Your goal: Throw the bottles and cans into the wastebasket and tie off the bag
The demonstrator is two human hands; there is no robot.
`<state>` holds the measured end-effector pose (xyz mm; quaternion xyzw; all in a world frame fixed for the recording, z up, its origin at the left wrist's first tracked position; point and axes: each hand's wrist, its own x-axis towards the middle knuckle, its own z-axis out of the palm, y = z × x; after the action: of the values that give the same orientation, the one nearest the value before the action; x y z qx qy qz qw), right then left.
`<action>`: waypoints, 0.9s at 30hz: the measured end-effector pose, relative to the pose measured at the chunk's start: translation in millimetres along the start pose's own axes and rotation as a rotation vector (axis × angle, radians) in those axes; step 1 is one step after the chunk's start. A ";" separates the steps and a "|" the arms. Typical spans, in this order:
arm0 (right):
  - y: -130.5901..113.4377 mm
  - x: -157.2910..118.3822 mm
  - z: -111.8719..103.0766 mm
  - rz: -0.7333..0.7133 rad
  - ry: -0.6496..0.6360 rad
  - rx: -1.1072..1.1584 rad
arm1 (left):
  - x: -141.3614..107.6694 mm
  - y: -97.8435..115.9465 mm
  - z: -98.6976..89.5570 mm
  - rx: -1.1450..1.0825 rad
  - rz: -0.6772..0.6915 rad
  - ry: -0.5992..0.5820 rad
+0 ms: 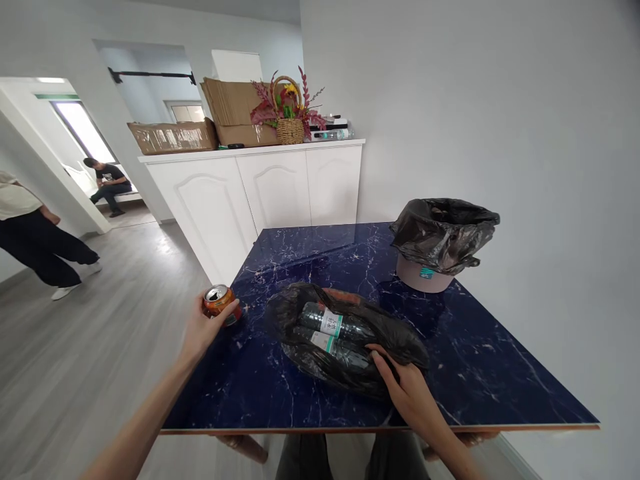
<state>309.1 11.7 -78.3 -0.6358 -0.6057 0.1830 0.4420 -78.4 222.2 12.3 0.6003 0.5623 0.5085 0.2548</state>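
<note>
My left hand (201, 327) is wrapped round an orange drink can (219, 297), upright and open at the top, by the table's left edge. In the middle of the blue marbled table (250, 393) lies a black plastic bag (295, 293). Through its opening show two clear plastic bottles with white and green labels, an upper bottle (331, 323) and a lower bottle (345, 353). My right hand (407, 390) pinches the bag's near right edge, its thumb and fingertips beside the lower bottle. Something reddish shows at the bag's far side, partly covered.
A pinkish bin (425, 277) lined with a black bag stands at the table's back right. Behind is a white cabinet (280, 187) with cardboard boxes (173, 137) and a flower basket (290, 130). One person (30, 233) stands at left; another (111, 181) sits in the far room.
</note>
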 end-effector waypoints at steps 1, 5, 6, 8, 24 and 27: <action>-0.2 0.0 0.1 0.002 0.001 0.002 | 1.9 -3.0 1.7 -0.006 0.003 0.000; -0.8 -0.4 -0.2 0.008 0.000 0.008 | 8.8 -13.0 5.2 -0.015 -0.009 0.002; -0.7 -0.4 -0.4 0.018 -0.003 0.015 | 9.8 -13.3 4.9 -0.001 -0.017 -0.011; -0.1 -0.2 -0.6 0.053 -0.015 0.038 | 7.8 -8.2 3.8 0.083 -0.033 0.007; 0.5 0.8 0.7 0.128 0.113 0.051 | -128.3 139.4 125.8 0.547 0.948 -0.859; 1.7 1.9 -2.3 0.190 0.218 0.065 | -119.5 125.1 135.6 0.659 1.011 -0.912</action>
<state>312.2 12.9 -77.8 -0.6918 -0.4852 0.1734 0.5060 113.2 116.8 35.5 0.9811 0.1803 0.0702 0.0055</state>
